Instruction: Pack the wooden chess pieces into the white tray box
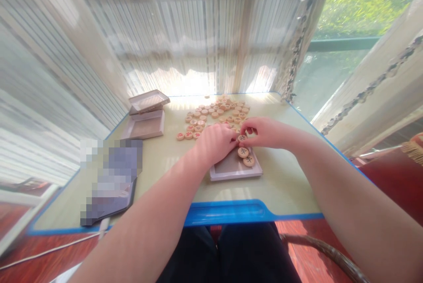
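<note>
Item: one inscribed disc (242, 138) at the far end of the shallow box (236, 177), pinched by the right hand (262, 131), left hand (217, 139) bent-fingered alongside, hold unclear; step, apparently, positioning, next calling for steady release.

we see round pieces (243, 152) that look like smooth, matt wood. the open box (236, 178) looks like dull card. we see a smooth tabletop (158, 181) with a blue tray edge (228, 213) — shiny plastic, it seems. the curtain (185, 23) is thin cloth — and the floor (36, 270) looks like glossy wood.
</note>
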### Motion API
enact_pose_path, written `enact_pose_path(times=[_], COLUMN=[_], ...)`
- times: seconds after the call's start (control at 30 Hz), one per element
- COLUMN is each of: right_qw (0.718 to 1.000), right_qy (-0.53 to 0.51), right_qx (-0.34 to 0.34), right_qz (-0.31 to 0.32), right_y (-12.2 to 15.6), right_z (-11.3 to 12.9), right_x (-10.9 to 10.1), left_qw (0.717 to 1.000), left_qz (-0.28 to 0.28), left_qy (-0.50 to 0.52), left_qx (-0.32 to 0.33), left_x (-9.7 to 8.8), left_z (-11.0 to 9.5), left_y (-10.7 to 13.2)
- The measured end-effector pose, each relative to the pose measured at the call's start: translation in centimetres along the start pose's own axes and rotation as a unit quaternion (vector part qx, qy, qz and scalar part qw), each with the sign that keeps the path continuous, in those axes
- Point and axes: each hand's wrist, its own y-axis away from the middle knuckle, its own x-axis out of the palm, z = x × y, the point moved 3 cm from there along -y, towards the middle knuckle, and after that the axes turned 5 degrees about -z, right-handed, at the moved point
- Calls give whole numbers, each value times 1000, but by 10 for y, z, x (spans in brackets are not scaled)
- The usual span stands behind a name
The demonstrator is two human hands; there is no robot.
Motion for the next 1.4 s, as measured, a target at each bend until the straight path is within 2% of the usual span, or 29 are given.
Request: enact_pose_path(times=[0.27, 0.97, 1.4], right_qw=[1000, 999, 999], right_qy=[0, 39, 28], right_qx=[6, -21, 2], right_qz=[23, -23, -19], right_y=[4, 1, 4], right_z=[4, 9, 8], right_x=[-1, 5, -1], left_qw=[1000, 1000, 1000], left_qz=[8, 7, 13], left_qy=[0, -2, 2], left_qx=[-11, -17, -24], left_x=[0, 0, 0], left_z=[0, -1, 0], left_y=[-1, -1, -1])
